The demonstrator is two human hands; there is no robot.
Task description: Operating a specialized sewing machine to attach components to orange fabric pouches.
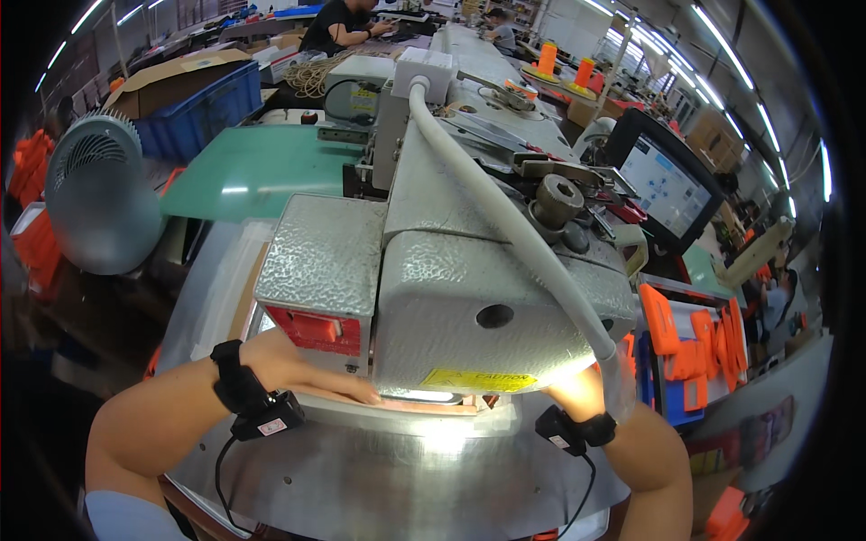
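Observation:
A large grey industrial sewing machine (487, 279) with a hammered finish fills the middle, lit from beneath its head. My left hand (302, 368) reaches under the box at the left of that head, fingers stretched out and nearly flat. Its fingertips rest by a thin tan strip (424, 408) lying along the metal work plate (388, 469). Opposite, my right hand (577, 394) goes under the right side of the head in bright light; its fingers are hidden. Each wrist wears a black strap with a small cabled box.
Orange parts (695, 343) fill a rack on the right below a tilted screen (667, 180). Scissors and metal tools lie on the machine top. At left stand a grey fan (104, 194), a green panel (262, 171) and a blue crate (203, 113). Another person works at the back.

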